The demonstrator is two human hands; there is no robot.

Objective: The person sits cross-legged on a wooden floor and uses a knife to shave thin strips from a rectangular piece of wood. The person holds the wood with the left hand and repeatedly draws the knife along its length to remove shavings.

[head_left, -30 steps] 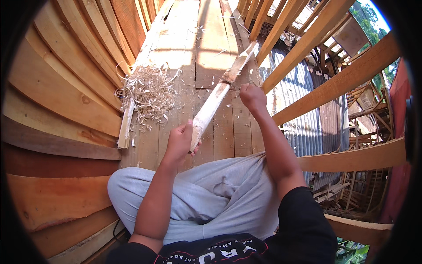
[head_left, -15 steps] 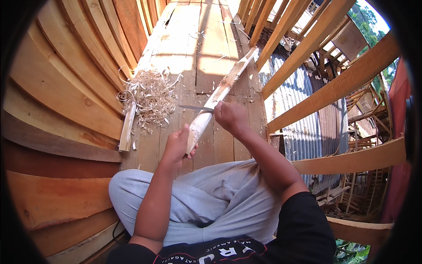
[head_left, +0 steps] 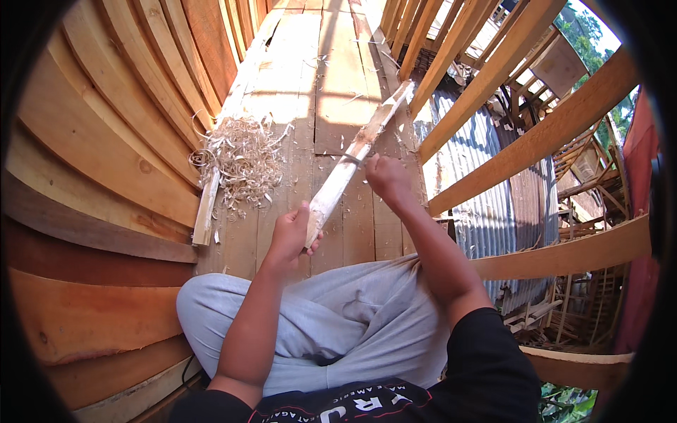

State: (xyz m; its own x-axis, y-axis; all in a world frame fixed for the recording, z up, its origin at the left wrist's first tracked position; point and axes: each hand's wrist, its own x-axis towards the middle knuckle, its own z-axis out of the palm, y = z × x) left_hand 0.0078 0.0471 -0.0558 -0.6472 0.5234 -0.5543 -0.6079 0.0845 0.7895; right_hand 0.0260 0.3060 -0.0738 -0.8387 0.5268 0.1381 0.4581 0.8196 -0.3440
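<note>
A long pale wooden stick (head_left: 333, 192) slants from in front of my lap up to the far right, its far end by the railing. My left hand (head_left: 293, 234) is wrapped round its near end. In my right hand (head_left: 387, 178), a closed fist, is the handle of a knife; the handle itself is hidden by the fingers. The thin dark knife blade (head_left: 347, 155) lies across the stick, about midway along, pointing left. The near half of the stick looks white and shaved, while brown patches show farther up.
Curly wood shavings (head_left: 243, 158) are heaped at the left, beside a short wood piece (head_left: 205, 211). A plank wall (head_left: 106, 148) rises on my left, and a slatted wooden railing (head_left: 486, 92) on my right. Beyond it lies corrugated metal roofing (head_left: 469, 148). Loose chips dot the plank floor (head_left: 289, 92).
My right hand has moved away from me and slightly right, carrying the knife farther up the stick. My left hand keeps its hold, shifted only slightly.
</note>
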